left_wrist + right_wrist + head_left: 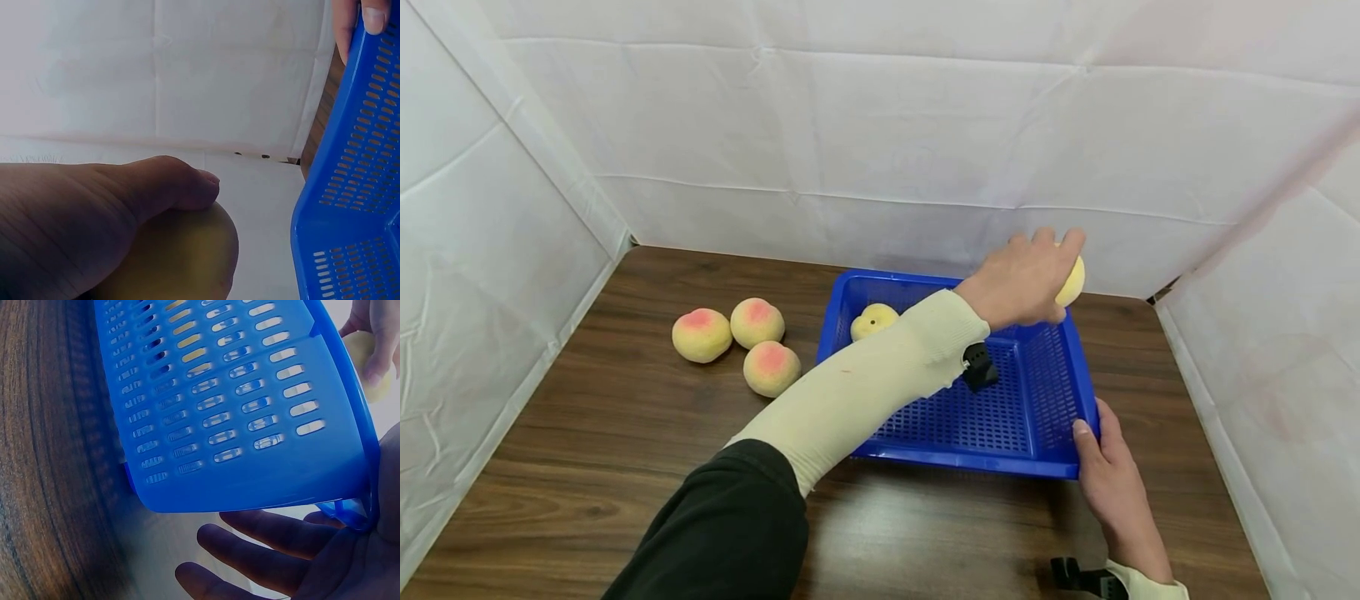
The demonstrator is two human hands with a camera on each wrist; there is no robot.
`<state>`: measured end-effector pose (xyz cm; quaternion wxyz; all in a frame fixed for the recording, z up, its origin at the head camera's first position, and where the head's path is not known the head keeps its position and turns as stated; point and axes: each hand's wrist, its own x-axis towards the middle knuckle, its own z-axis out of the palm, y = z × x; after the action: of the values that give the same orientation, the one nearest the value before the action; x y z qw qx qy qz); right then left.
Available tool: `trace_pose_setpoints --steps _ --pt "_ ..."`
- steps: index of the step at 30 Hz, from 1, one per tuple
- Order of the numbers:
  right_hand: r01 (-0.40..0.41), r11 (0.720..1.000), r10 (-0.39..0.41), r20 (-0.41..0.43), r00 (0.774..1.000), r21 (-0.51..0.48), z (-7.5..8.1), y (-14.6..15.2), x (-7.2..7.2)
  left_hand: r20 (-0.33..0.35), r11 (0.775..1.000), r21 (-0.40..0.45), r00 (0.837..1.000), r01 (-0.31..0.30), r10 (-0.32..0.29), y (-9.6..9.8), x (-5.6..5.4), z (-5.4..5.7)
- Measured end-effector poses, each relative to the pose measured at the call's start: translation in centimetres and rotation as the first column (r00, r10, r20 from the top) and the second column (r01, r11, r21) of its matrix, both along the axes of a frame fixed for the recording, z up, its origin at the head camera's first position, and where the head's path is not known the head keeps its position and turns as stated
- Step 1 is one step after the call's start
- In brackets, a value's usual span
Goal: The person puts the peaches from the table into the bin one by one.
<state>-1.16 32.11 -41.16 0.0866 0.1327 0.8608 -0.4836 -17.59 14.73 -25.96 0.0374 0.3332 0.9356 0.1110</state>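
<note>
My left hand (1021,279) holds a yellow peach (1072,280) above the back right corner of a blue plastic basket (955,459). In the left wrist view the thumb lies along the top of that peach (194,253), off to the side of the basket's rim. Low at the basket's front right corner, my right hand (1116,483) grips the rim with the thumb on top. The right wrist view shows its other fingers (256,559) spread by the outer wall. Another yellow peach (872,320) sits inside at the back left; my left forearm hides part of the basket.
Three peaches with pink tops, one (702,335) at the left, one (757,322) behind and one (772,368) in front, rest left of the basket on the brown wooden table (557,475). White sheeting (880,125) encloses the back and both sides.
</note>
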Motion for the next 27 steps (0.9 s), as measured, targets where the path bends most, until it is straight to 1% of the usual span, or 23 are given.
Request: trace_pose_setpoints --steps 4,9,12,17,21,25,27 --pt "0.007 1.0 -0.007 0.013 1.0 0.002 0.1 0.0 0.0 0.013 1.0 0.005 1.0 -0.016 0.016 -0.1 -0.3 -0.3" --pt "0.013 1.0 -0.013 0.007 1.0 0.003 0.0 0.0 0.1 0.017 0.999 0.031 0.999 -0.035 0.034 -0.2 -0.7 -1.0" --pt "0.016 1.0 -0.016 0.007 1.0 0.0 0.0 0.0 0.2 0.002 0.999 0.036 1.0 -0.03 0.03 -0.4 -0.8 -1.6" --pt "0.019 1.0 -0.019 0.016 1.0 -0.001 -0.1 0.1 0.2 -0.024 1.0 0.015 0.999 -0.026 0.026 -0.4 -1.0 -2.7" --pt "0.024 1.0 -0.024 0.028 0.999 -0.003 -0.1 0.1 0.2 0.009 0.999 0.024 0.999 -0.041 0.041 -0.3 -1.1 -3.4" --pt "0.022 1.0 -0.022 0.022 1.0 0.0 -0.1 0.1 0.3 0.041 0.998 0.032 0.998 -0.053 0.052 -0.3 -1.2 -4.2" --pt "0.019 1.0 -0.019 0.016 1.0 0.001 -0.1 0.1 0.3 0.044 0.998 0.03 0.998 -0.05 0.049 -0.3 -1.2 -4.7"
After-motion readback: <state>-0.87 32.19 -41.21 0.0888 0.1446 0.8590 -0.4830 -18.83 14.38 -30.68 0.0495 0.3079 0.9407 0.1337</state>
